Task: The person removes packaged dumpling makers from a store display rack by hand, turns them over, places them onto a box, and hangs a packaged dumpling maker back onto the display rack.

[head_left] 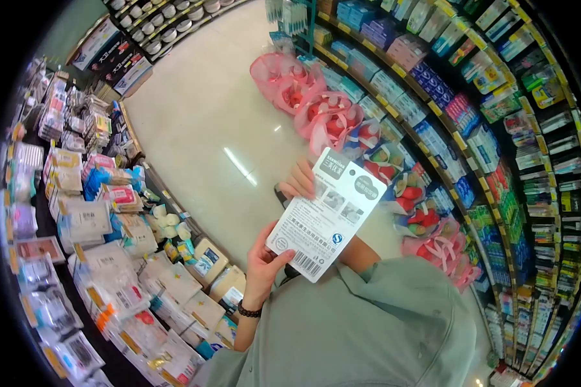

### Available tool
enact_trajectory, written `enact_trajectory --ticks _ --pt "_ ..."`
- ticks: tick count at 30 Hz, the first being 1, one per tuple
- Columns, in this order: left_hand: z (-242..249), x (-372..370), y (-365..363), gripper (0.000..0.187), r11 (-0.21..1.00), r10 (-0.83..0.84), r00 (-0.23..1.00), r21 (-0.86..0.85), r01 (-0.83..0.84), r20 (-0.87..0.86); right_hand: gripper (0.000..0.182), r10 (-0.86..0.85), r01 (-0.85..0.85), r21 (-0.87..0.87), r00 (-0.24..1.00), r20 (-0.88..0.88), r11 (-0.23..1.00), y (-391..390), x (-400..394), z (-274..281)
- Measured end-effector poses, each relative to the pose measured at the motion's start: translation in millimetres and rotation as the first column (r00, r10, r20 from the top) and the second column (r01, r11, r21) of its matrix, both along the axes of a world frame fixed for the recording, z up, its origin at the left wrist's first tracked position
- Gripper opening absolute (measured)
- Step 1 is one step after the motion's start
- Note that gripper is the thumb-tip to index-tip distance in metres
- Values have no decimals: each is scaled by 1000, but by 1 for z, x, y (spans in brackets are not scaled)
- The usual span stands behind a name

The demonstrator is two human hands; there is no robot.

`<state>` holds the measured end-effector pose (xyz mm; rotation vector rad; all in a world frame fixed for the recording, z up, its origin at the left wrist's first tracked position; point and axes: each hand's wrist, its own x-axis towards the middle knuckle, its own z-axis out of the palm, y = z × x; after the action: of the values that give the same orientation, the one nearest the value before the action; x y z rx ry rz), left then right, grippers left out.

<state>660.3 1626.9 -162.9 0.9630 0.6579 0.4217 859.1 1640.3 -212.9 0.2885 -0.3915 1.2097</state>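
Observation:
A white packaged product card (326, 216), its printed back facing me, is tilted in front of my body. It shows Chinese text, small pictures, a barcode and a hanging hole. My left hand (263, 266), with a dark beaded bracelet at the wrist, pinches the lower left edge, thumb on the front. At the upper left edge, the bent fingers of my right hand (298, 180) meet the card; its palm and wrist are hidden behind it. What product is on the card's other side cannot be seen. A small dark thing (280, 193) shows beside my right hand, too little of it to name.
Store shelves (426, 122) with boxed and hanging goods curve along the right. Pink mesh bags (332, 119) hang in front of them. On the left, a display (119, 258) holds stacked packaged goods. Pale floor (206, 97) runs between, with bowls (168, 35) on racks beyond.

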Motion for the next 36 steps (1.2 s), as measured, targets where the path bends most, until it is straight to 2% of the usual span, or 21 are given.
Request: enact_trajectory --ticks 1,4,5,6,8,11,14,19,21,25,28,30,34,35,36 --pt "0 11 17 61 999 20 999 30 -18 -38 45 100 -101 80 995 15 992 28 17 -9" --pt "-12 35 72 54 993 114 987 43 -110 -115 54 55 -72 -321 997 -59 944 81 43 -6" --pt "-12 44 92 43 980 169 977 127 -152 -130 53 95 -102 -241 995 -42 965 101 57 -22" --pt "-8 53 111 40 971 211 970 142 -194 -117 52 26 -55 -428 997 -73 902 109 64 -13" --pt "-4 72 148 35 942 308 948 165 -292 -79 53 -103 1 -751 991 -90 661 117 72 10" --pt "0 102 199 31 883 439 897 209 -419 -58 53 117 -85 -534 993 27 841 171 105 -17" --pt "1 116 242 27 856 490 870 222 -467 -57 52 218 -37 -768 967 134 639 210 113 22" --pt "2 141 305 24 902 424 902 123 -413 -80 60 331 -239 -639 943 26 731 275 119 1" --pt "-5 149 335 24 920 389 918 73 -384 -74 61 343 -232 -649 938 48 724 307 124 -3" --pt "-21 161 404 24 920 384 921 104 -377 -59 62 362 -275 -614 932 18 740 379 140 -24" --pt "-36 164 479 30 934 333 943 142 -327 -22 62 364 -245 -662 930 45 709 448 149 -28" --pt "-41 161 527 37 936 320 947 156 -316 -3 62 369 -168 -746 923 111 644 495 148 -21" --pt "-15 151 619 64 793 419 902 525 -308 -104 62 446 -79 -791 857 256 606 599 137 26" --pt "-10 147 641 71 753 438 893 584 -303 -101 55 425 -66 -740 850 310 670 621 134 20" --pt "-6 143 658 79 714 454 885 636 -293 -102 53 410 69 -705 771 486 706 642 127 27"
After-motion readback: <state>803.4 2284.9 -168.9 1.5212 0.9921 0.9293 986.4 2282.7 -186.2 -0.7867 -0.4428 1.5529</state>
